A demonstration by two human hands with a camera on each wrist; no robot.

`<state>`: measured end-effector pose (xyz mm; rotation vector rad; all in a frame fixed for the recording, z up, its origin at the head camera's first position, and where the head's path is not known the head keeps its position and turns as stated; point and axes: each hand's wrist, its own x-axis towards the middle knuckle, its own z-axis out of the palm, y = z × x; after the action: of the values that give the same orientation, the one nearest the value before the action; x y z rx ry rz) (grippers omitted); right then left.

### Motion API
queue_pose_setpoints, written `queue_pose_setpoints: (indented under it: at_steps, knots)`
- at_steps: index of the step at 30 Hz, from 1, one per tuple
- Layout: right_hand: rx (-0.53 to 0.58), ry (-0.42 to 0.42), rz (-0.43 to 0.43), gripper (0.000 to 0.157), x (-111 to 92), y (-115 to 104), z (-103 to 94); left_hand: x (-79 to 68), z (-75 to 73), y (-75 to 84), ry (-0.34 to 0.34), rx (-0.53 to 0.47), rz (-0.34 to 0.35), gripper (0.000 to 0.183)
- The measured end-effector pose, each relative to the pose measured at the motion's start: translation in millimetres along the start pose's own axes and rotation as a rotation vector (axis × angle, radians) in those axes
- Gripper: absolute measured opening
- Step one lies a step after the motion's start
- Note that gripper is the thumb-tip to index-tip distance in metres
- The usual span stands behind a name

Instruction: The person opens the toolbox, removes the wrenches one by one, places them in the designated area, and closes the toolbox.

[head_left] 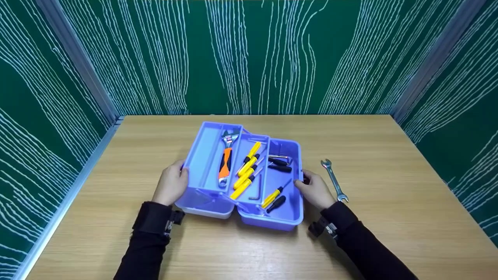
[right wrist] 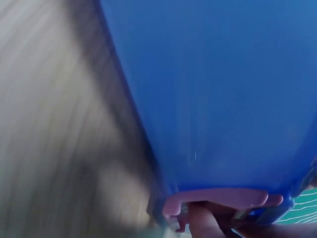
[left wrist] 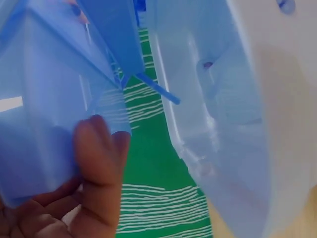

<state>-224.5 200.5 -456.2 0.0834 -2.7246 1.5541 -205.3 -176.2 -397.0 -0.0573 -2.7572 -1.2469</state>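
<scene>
A purple-blue folding toolbox (head_left: 205, 157) stands opened out in the head view, its trays stepped sideways. On its left, my left hand (head_left: 171, 183) grips the edge of the upper tray (left wrist: 54, 109), thumb on one side and fingers partly hidden. My right hand (head_left: 317, 190) holds the right wall, thumb over the rim; in the right wrist view its fingers are at a pink latch (right wrist: 223, 197). An orange-handled adjustable wrench (head_left: 225, 162) lies in the upper tray. Several yellow-handled screwdrivers (head_left: 244, 177) and a hex key (head_left: 260, 189) lie in the middle one.
An open-end wrench (head_left: 333, 178) lies on the wooden table (head_left: 389, 217), just right of my right hand. The box's lower compartment holds a yellow screwdriver (head_left: 271, 197) and black-handled tools (head_left: 279, 168). Green panels (head_left: 256, 58) with white lines enclose the table's back and sides.
</scene>
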Motion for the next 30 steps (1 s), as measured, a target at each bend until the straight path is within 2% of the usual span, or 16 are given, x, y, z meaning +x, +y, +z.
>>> queue_pose_setpoints:
  at_steps: [5, 9, 11, 16, 20, 26, 30]
  knots:
    - [0.000, 0.006, 0.006, 0.038, 0.0, 0.7, -0.3, 3.4, -5.7, 17.6, 0.019, 0.075, 0.026, 0.046]
    - [0.006, -0.001, 0.003, 0.039, -0.3, 1.5, -2.1, 8.7, -7.9, 47.0, 0.021, 0.101, 0.065, 0.054]
    - [0.005, -0.002, -0.001, 0.038, -0.4, 2.4, -2.8, 12.9, -7.3, 64.4, -0.002, 0.112, 0.081, 0.056]
    - [0.003, -0.007, -0.008, 0.039, 0.6, 4.3, -3.5, 28.8, 0.0, 102.2, -0.112, 0.183, 0.101, 0.058]
    - [0.014, -0.019, -0.013, 0.041, 0.8, 5.3, -2.6, 42.7, 9.6, 121.3, -0.235, 0.283, 0.067, 0.055]
    - [0.026, -0.024, -0.012, 0.041, 0.0, 6.5, -0.4, 55.7, 23.8, 129.3, -0.400, 0.450, -0.029, 0.028]
    - [0.036, -0.028, -0.015, 0.040, -1.6, 6.3, -0.1, 56.8, 30.8, 128.4, -0.438, 0.547, -0.020, 0.022]
